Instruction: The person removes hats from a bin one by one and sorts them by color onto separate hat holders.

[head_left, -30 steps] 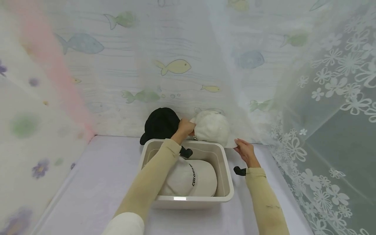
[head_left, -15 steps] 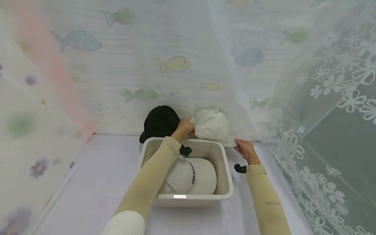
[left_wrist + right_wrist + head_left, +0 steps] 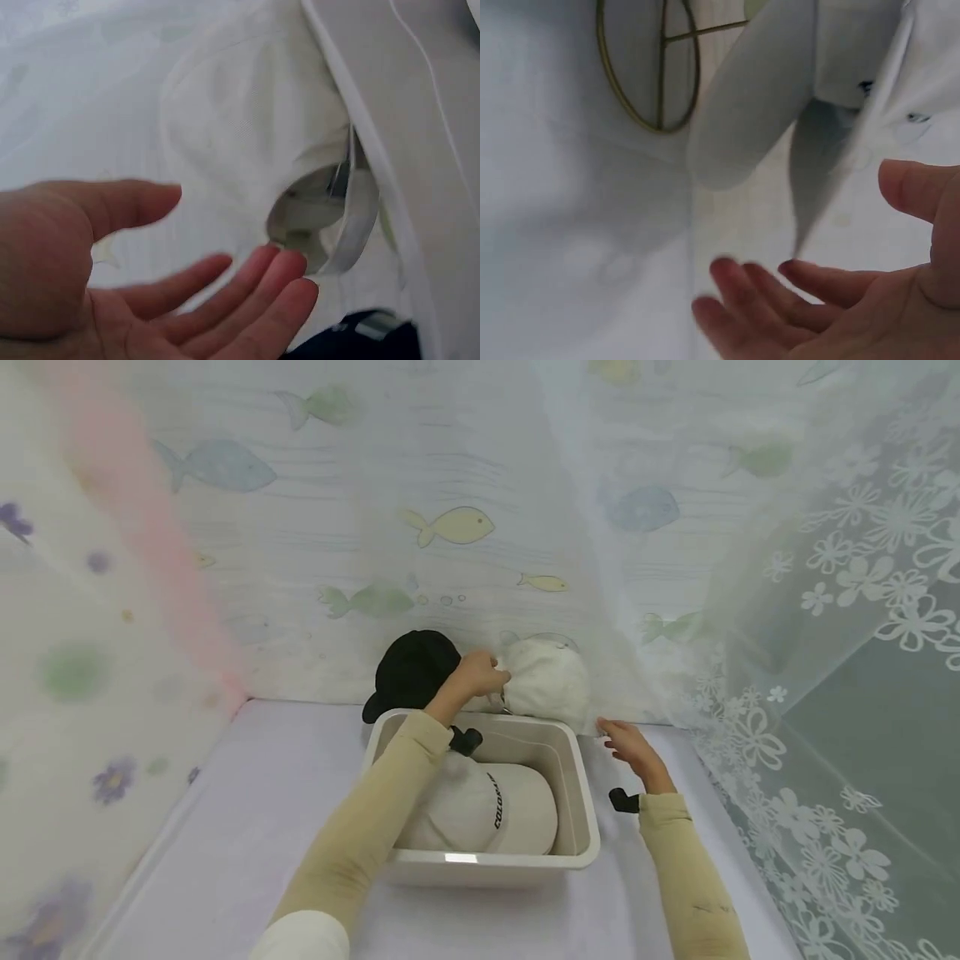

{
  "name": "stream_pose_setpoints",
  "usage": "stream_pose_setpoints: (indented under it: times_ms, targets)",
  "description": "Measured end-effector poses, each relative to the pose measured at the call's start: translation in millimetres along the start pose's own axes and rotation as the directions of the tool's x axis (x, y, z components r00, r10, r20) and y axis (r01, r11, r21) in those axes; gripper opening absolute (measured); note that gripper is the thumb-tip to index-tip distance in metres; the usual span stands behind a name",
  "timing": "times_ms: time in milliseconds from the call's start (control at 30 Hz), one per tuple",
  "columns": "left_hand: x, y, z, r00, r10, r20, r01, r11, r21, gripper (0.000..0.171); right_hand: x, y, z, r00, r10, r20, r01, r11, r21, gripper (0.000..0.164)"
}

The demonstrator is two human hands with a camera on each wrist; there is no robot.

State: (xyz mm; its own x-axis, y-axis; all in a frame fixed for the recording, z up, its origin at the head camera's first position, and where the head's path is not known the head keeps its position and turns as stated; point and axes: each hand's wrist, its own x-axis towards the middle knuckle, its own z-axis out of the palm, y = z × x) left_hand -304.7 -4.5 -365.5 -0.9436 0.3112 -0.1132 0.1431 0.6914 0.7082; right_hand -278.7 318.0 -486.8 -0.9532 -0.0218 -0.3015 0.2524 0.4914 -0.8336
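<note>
A white cap (image 3: 547,678) stands behind the bin, against the patterned backdrop, its brim to the right. My left hand (image 3: 474,678) is at its back; in the left wrist view the fingers are spread, fingertips right at the adjustable strap (image 3: 360,225), with the thumb apart from the crown (image 3: 255,120). At the other end is my right hand (image 3: 628,745), its fingers relaxed and parted, one fingertip right at the brim's edge (image 3: 821,165). A black cap (image 3: 412,675) stands left of the white one, partly behind my left hand.
A beige plastic bin (image 3: 491,860) stands in front, under my left forearm, and holds an off-white cap (image 3: 525,810) with dark lettering. Sheer flowered fabric (image 3: 847,827) hangs at the right. A gold wire frame (image 3: 664,67) shows in the right wrist view.
Both hands have loosened from the white cap: the left from its back strap, the right from its brim. The cap stays about where it was.
</note>
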Motion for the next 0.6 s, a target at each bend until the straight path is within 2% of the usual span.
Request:
stream_pose_setpoints:
  times_ms: [67, 133, 167, 233, 300, 367, 433, 467, 600]
  targets:
    - [-7.9, 0.9, -6.1, 0.997, 0.077, 0.017, -0.077, 0.997, 0.013, 0.042, -10.6, -7.9, -1.2, 1.0, -0.015, -0.027, 0.011, 0.993, -0.116, 0.078]
    - [-15.6, -1.5, -11.0, 0.981, 0.192, 0.027, -0.192, 0.981, 0.011, 0.047, -24.8, -16.1, -0.6, 0.995, -0.064, -0.079, 0.046, 0.976, -0.213, 0.079]
    - [-19.5, -3.6, -13.1, 0.967, 0.253, 0.035, -0.253, 0.967, 0.009, 0.047, -32.3, -19.8, 0.2, 0.989, -0.109, -0.099, 0.081, 0.965, -0.251, 0.078]
    - [-29.1, -8.5, -17.5, 0.927, 0.374, 0.042, -0.375, 0.927, 0.02, 0.045, -48.1, -26.0, 3.3, 0.967, -0.227, -0.114, 0.188, 0.941, -0.282, 0.074]
    - [-41.0, -14.1, -22.0, 0.889, 0.454, 0.053, -0.456, 0.889, 0.047, 0.042, -64.6, -31.5, 7.5, 0.921, -0.374, -0.111, 0.326, 0.895, -0.305, 0.069]
    - [-54.5, -19.3, -26.9, 0.866, 0.497, 0.065, -0.5, 0.862, 0.076, 0.04, -81.0, -35.1, 12.2, 0.856, -0.511, -0.079, 0.463, 0.826, -0.321, 0.065]
    - [-67.9, -24.3, -31.7, 0.854, 0.516, 0.07, -0.521, 0.847, 0.107, 0.037, -96.5, -36.2, 17.7, 0.794, -0.607, -0.037, 0.563, 0.757, -0.332, 0.063]
    - [-74.0, -27.2, -33.6, 0.851, 0.521, 0.069, -0.525, 0.841, 0.128, 0.037, -104.0, -35.6, 20.7, 0.771, -0.637, -0.019, 0.594, 0.729, -0.34, 0.063]
    - [-98.0, -38.3, -39.4, 0.85, 0.523, 0.067, -0.526, 0.836, 0.156, 0.037, -130.6, -29.2, 34.3, 0.708, -0.704, 0.049, 0.667, 0.645, -0.373, 0.064]
